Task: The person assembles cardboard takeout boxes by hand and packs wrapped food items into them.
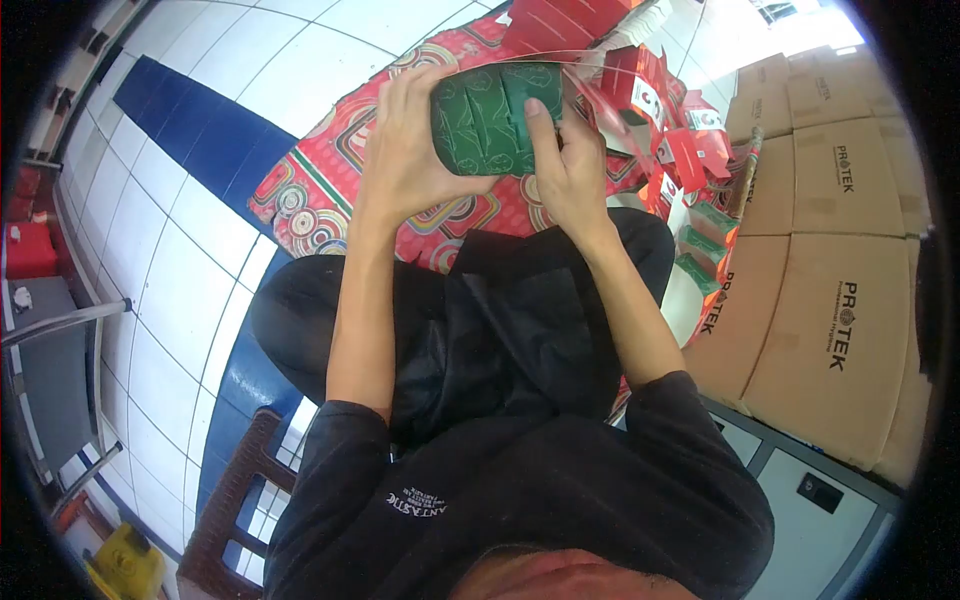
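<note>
A dark green patterned piece [478, 122], with slits and folds across it, is held up between both hands over the red patterned cloth [330, 190]. My left hand [405, 150] grips its left side, the fingers over the top left corner and the thumb along the lower edge. On the right side my right hand [568, 165] holds it, the thumb pressed on its face and the other fingers partly hidden behind. A clear film edge seems to arch over the top of the green piece.
Red boxes [635, 85] and red cards [695, 155] lie at the upper right. Below them is a white and red tray [683, 300] with green pieces [703, 240]. Stacked brown cartons [840, 300] stand at the right. A brown chair [225, 500] is at the lower left.
</note>
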Tool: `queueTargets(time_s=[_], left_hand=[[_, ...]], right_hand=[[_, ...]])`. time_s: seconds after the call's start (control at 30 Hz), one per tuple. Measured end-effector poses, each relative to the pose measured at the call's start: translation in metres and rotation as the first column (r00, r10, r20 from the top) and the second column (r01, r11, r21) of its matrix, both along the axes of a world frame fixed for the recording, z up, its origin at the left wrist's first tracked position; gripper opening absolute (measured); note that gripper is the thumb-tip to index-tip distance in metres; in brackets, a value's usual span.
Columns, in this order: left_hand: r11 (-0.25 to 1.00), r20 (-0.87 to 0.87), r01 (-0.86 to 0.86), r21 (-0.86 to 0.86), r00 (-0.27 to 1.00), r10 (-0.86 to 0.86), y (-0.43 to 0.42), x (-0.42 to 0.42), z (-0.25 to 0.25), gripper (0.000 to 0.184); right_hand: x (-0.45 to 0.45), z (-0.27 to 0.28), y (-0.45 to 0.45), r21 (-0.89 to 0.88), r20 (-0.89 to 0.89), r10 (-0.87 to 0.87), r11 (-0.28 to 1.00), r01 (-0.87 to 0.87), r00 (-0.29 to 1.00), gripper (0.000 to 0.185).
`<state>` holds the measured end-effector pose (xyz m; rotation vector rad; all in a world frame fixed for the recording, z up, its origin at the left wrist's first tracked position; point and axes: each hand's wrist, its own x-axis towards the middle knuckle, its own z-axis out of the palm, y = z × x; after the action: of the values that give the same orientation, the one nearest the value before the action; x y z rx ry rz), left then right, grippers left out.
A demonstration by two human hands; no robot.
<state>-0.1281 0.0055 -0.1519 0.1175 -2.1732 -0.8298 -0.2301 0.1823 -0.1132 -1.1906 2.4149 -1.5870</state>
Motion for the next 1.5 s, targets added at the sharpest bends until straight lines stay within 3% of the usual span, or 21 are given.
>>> queueTargets(time_s=[0.13, 0.27, 0.43, 0.5, 0.53, 0.6, 0.67, 0.7, 0.73, 0.83, 0.87, 0.97, 1.0, 1.1, 1.2, 1.3, 1.37, 1.43, 1.5], left_hand=[[0.998, -0.048, -0.023, -0.059, 0.999, 0.020, -0.001, -0.005, -0.010, 0.110], [0.998, -0.015, -0.059, -0.031, 0.998, 0.058, 0.003, -0.003, -0.008, 0.109], [0.997, -0.019, -0.034, -0.070, 0.999, 0.033, 0.001, 0.001, -0.009, 0.112], [0.996, -0.011, -0.023, -0.087, 1.000, 0.022, 0.001, -0.001, -0.008, 0.111], [0.996, -0.013, -0.023, -0.089, 1.000, 0.022, 0.002, -0.002, -0.006, 0.111], [1.000, -0.047, 0.007, 0.021, 0.999, -0.006, 0.001, -0.003, -0.002, 0.109], [0.999, -0.062, 0.027, 0.032, 0.998, -0.025, 0.000, -0.004, -0.003, 0.109], [0.998, -0.075, 0.048, 0.042, 0.996, -0.045, 0.000, -0.004, -0.004, 0.109], [0.998, -0.074, 0.053, 0.040, 0.996, -0.050, 0.002, -0.003, -0.005, 0.109], [0.980, -0.029, 0.088, 0.176, 0.996, -0.084, 0.008, -0.001, -0.004, 0.109], [0.973, -0.018, 0.112, 0.201, 0.994, -0.110, 0.008, -0.002, -0.003, 0.112], [0.976, 0.034, 0.104, 0.190, 0.993, -0.113, 0.005, -0.003, -0.011, 0.118], [0.985, 0.075, 0.072, 0.154, 0.994, -0.085, 0.003, -0.003, -0.013, 0.123], [0.950, 0.107, 0.113, 0.292, 0.983, -0.150, 0.000, -0.001, -0.016, 0.124], [0.974, 0.115, 0.124, 0.189, 0.982, -0.147, 0.001, -0.002, -0.019, 0.125], [0.949, 0.093, 0.171, 0.264, 0.975, -0.201, 0.007, -0.007, -0.022, 0.117], [0.955, 0.089, 0.180, 0.236, 0.975, -0.206, 0.005, -0.006, -0.020, 0.117], [0.960, 0.086, 0.189, 0.208, 0.974, -0.210, 0.006, -0.007, -0.021, 0.116], [0.935, 0.126, 0.140, 0.326, 0.974, -0.190, 0.008, -0.008, -0.022, 0.116]], right_hand=[[-0.012, -0.009, -0.005, -0.014, -0.166, -0.004, 1.000, 0.001, 0.986, 0.030], [-0.008, -0.004, -0.006, -0.013, -0.181, -0.040, 0.999, 0.038, 0.983, 0.030], [-0.011, 0.015, 0.003, 0.181, 0.053, 0.145, 0.972, -0.152, 0.988, 0.038], [-0.033, -0.021, 0.020, 0.204, -0.204, 0.190, 0.968, -0.148, 0.960, 0.042], [-0.034, -0.022, 0.022, 0.015, -0.013, 0.075, 0.997, -0.075, 0.997, 0.041], [-0.047, -0.040, 0.029, -0.159, 0.194, -0.005, 0.987, 0.036, 0.981, 0.039], [-0.079, -0.085, 0.041, -0.212, -0.072, -0.223, 0.956, 0.204, 0.972, 0.038], [-0.088, -0.092, 0.048, -0.214, -0.071, -0.227, 0.954, 0.208, 0.971, 0.038], [-0.097, -0.098, 0.055, -0.085, -0.050, -0.235, 0.969, 0.230, 0.971, 0.039], [-0.129, -0.138, 0.068, -0.117, -0.153, -0.194, 0.977, 0.178, 0.969, 0.048], [-0.133, -0.147, 0.073, -0.045, -0.016, -0.229, 0.973, 0.228, 0.973, 0.048], [-0.134, -0.162, 0.081, 0.190, -0.130, -0.224, 0.951, 0.246, 0.966, 0.048], [-0.127, -0.168, 0.080, 0.062, -0.235, -0.234, 0.965, 0.255, 0.944, 0.048], [-0.121, -0.176, 0.070, -0.178, -0.176, -0.341, 0.934, 0.310, 0.924, 0.043], [-0.129, -0.165, 0.066, -0.051, -0.143, -0.269, 0.963, 0.264, 0.952, 0.039], [-0.130, -0.155, 0.064, 0.002, -0.058, -0.195, 0.981, 0.195, 0.979, 0.037], [-0.134, -0.149, 0.066, 0.174, 0.060, -0.280, 0.948, 0.266, 0.958, 0.035], [-0.128, -0.132, 0.069, -0.039, 0.185, -0.135, 0.989, 0.145, 0.973, 0.033], [-0.128, -0.129, 0.065, -0.089, 0.298, -0.128, 0.983, 0.161, 0.946, 0.033]])
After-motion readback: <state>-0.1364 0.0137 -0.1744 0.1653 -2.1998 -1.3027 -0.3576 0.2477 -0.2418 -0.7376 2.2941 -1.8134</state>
